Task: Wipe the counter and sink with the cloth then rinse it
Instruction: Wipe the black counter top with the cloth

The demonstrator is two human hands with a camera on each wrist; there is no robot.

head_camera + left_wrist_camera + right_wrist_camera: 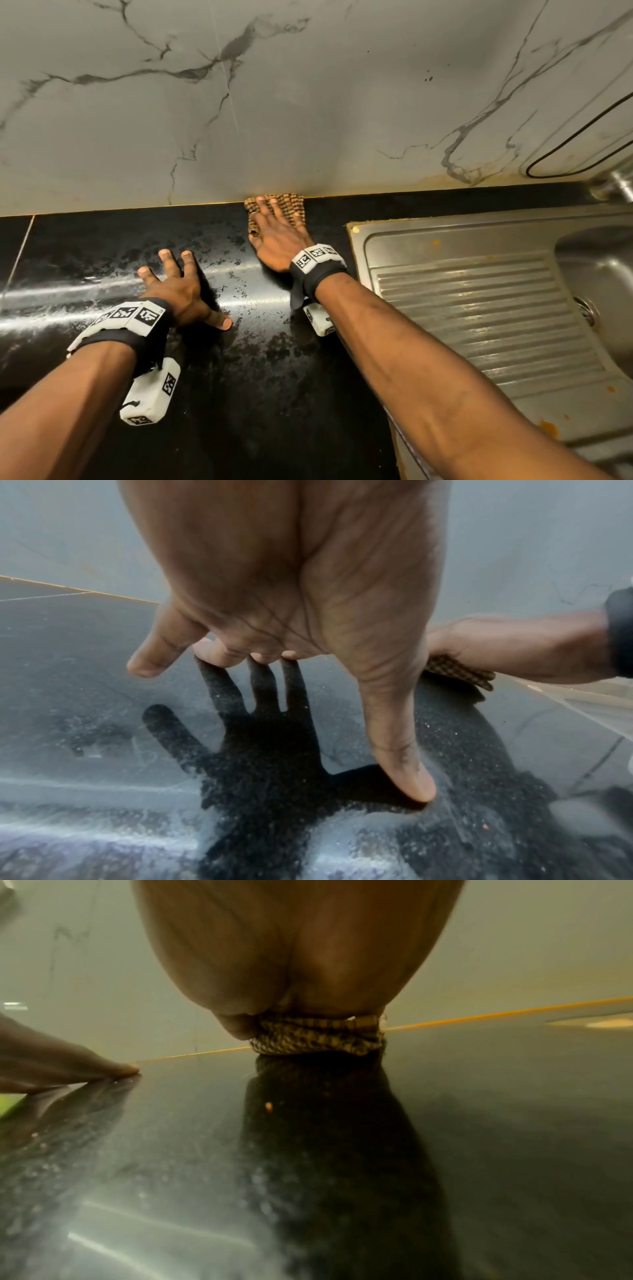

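A brown checked cloth (291,204) lies on the black speckled counter (239,359) right against the wall. My right hand (279,233) lies flat on the cloth with straight fingers and presses it down. The right wrist view shows the cloth (318,1037) bunched under my palm. To its left my left hand (178,287) is spread on the bare counter, thumb and fingertips touching the surface, holding nothing. In the left wrist view my left hand (291,615) hovers over its shadow, with the cloth (459,672) beyond it. The steel sink (496,301) sits to the right.
A grey marbled wall (308,102) rises straight behind the counter. The sink's ribbed drainboard (472,308) carries orange stains, and its basin (599,274) is at the far right. A black cable (582,137) loops on the wall above the tap base (616,185).
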